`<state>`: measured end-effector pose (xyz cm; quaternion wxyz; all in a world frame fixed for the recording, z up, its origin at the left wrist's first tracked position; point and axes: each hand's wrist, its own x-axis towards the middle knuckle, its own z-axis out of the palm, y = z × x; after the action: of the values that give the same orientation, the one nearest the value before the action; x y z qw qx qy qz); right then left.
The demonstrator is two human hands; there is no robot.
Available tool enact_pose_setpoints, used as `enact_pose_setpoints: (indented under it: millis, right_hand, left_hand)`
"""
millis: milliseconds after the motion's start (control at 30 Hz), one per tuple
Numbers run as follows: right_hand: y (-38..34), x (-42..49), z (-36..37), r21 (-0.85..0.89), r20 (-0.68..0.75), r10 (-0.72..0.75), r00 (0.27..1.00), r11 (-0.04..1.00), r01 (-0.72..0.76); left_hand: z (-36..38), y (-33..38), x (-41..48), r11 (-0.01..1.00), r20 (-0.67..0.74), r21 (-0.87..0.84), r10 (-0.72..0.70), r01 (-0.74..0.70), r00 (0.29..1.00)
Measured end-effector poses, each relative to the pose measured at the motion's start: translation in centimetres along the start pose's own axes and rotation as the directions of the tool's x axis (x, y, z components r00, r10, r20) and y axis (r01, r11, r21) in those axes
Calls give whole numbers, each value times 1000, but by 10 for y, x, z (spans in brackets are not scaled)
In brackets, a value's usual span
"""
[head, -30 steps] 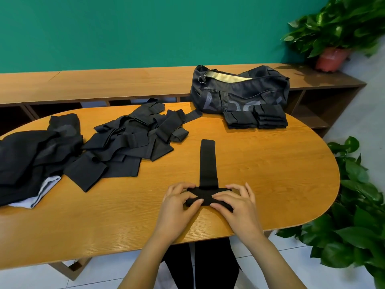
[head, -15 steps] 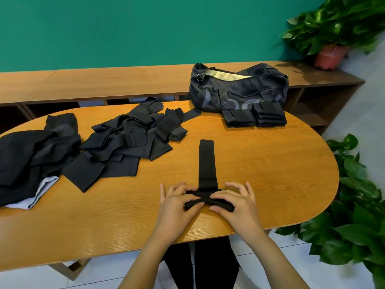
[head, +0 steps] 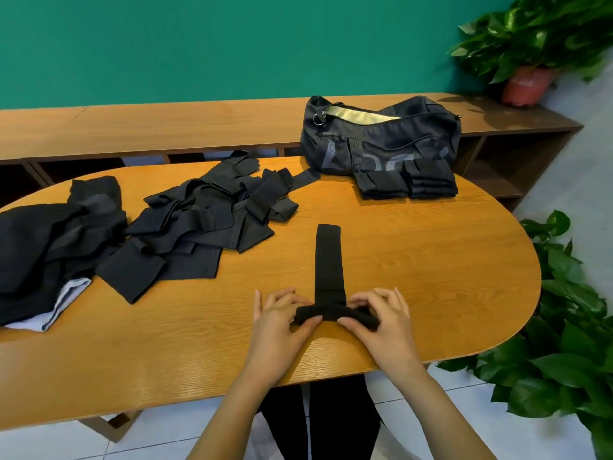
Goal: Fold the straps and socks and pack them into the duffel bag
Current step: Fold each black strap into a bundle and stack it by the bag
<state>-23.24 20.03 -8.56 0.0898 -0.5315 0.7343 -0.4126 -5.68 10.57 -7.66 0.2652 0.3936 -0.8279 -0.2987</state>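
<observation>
The left grip (head: 278, 322) is closed on the rolled near end of a black strap (head: 328, 260). Its thumb presses the near side of the roll and its fingers curl over the far side. The right grip (head: 382, 322) clamps the other end of the same roll the same way, thumb in front and fingers bent over the top. The two thumbs point toward each other along the roll and do not touch.

The roll lies crosswise between the grips, near the front edge of the wooden tabletop (head: 431, 260). The unrolled part of the strap runs flat and straight away from the person.

To the left of the strap and a little farther back lies a loose pile of black straps (head: 199, 224), close to it but not touching. Farther left of the strap is a heap of dark cloth (head: 49, 234) with a pale piece showing under it.

Beyond the strap's far end, to the right, two stacks of folded black pieces (head: 406, 184) sit side by side. Just behind them, farthest from the strap, stands the dark duffel bag (head: 381, 141). Its top zip is open and shows a pale lining.
</observation>
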Motion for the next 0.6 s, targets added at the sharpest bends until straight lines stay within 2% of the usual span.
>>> enact_pose_setpoints:
  millis: [67, 200, 367, 500, 600]
  right_hand:
    - [0, 0, 0, -32, -5, 6, 1000, 999, -6]
    - [3, -1, 4, -50, 15, 134, 991, 990, -133]
    - [-1, 0, 4, 0, -82, 161, 984, 987, -161]
    - [-5, 2, 2, -69, -96, 126, 987, 989, -133]
    - [1, 1, 3, -150, -37, -20, 999, 989, 14]
  left_hand:
    - [-2, 2, 0, 999, -28, -38, -29, 28, 999]
    - [-1, 5, 0, 991, -78, -115, -71, 62, 994]
    - [4, -2, 1, 977, -139, -173, -146, 121, 979]
    - [4, -1, 2, 985, -154, -114, -144, 127, 977]
    - [2, 0, 0, 1000, -119, -19, -26, 24, 993]
